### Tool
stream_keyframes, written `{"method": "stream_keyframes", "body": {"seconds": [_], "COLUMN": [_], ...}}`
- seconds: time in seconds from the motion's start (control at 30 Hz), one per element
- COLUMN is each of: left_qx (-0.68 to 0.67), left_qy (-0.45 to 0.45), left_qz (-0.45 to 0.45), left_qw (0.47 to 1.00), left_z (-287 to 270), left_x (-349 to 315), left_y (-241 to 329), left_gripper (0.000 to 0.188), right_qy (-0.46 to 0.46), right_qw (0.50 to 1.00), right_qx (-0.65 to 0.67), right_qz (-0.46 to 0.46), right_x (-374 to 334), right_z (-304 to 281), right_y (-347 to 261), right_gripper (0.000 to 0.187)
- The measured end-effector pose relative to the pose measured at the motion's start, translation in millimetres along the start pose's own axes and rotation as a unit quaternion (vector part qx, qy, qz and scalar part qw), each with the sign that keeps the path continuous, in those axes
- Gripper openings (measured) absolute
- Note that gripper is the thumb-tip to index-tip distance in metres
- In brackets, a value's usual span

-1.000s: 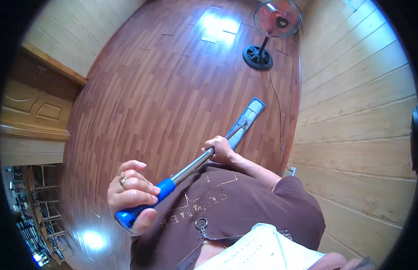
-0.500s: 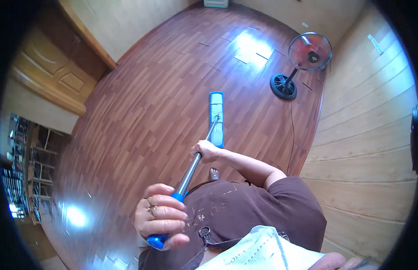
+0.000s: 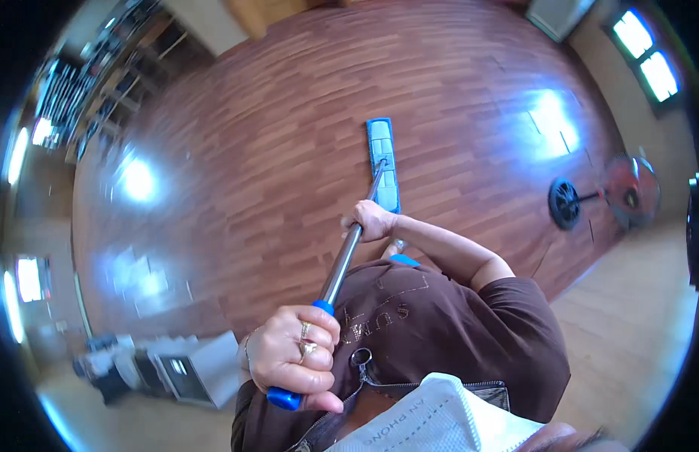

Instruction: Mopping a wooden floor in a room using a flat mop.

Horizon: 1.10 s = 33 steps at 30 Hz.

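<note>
A flat mop with a blue-edged, pale rectangular head (image 3: 383,143) rests on the brown wood-patterned floor (image 3: 289,135). Its metal pole (image 3: 340,271) slants back toward my body and ends in a blue grip. Around that grip my left hand (image 3: 297,354), with rings on its fingers, is closed near the chest. Farther down the pole, close to the mop head, my right hand (image 3: 372,220) is wrapped round the metal. My right forearm crosses in front of my brown shirt (image 3: 455,331). Part of a foot (image 3: 395,247) shows below the right hand.
A red fan (image 3: 632,192) on a round black base (image 3: 564,203) stands at the right, near the wall. Shelves with many items (image 3: 131,75) line the far left. A grey boxy object (image 3: 214,369) sits at the near left. A pale cabinet (image 3: 558,16) stands far right.
My view has turned left, so the fan now appears farther right and the shelves higher up. The mop has swung with me, both hands still on its pole.
</note>
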<state>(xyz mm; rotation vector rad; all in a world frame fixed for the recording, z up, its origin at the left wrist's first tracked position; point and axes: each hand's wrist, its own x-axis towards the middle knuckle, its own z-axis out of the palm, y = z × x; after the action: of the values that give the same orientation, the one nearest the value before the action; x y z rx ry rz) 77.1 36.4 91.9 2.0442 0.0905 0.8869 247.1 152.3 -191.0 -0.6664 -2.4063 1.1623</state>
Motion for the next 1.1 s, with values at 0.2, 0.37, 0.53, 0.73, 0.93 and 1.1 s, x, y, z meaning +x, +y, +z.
{"method": "stream_keyframes", "body": {"seconds": [0.2, 0.37, 0.53, 0.73, 0.93, 1.1], "left_qx": [0.085, 0.167, 0.224, 0.298, 0.321, 0.288], "left_qy": [0.156, 0.218, 0.275, 0.304, 0.284, 0.296], "left_qz": [-0.019, -0.08, -0.119, -0.143, -0.169, -0.152], "left_qw": [0.984, 0.958, 0.927, 0.893, 0.888, 0.898], "left_z": [46, 78, 109, 147, 161, 152], "left_x": [-45, -61, -69, -67, -81, -87], "left_y": [61, 120, 170, 181, 190, 184], "left_gripper": [0.03, 0.028, 0.027, 0.035, 0.036, 0.034], "right_qy": [-0.129, -0.206, -0.255, -0.36, -0.444, -0.405], "right_qw": [0.988, 0.97, 0.933, 0.872, 0.844, 0.868], "right_qx": [0.038, 0.056, 0.143, 0.147, 0.141, 0.131], "right_qz": [-0.076, -0.119, -0.21, -0.299, -0.265, -0.256], "right_x": [27, 39, 35, 34, 29, 27], "right_z": [47, 95, 147, 206, 198, 184], "right_y": [-53, -102, -147, -175, -192, -162], "right_gripper": [0.015, 0.01, 0.02, 0.014, 0.011, 0.013]}}
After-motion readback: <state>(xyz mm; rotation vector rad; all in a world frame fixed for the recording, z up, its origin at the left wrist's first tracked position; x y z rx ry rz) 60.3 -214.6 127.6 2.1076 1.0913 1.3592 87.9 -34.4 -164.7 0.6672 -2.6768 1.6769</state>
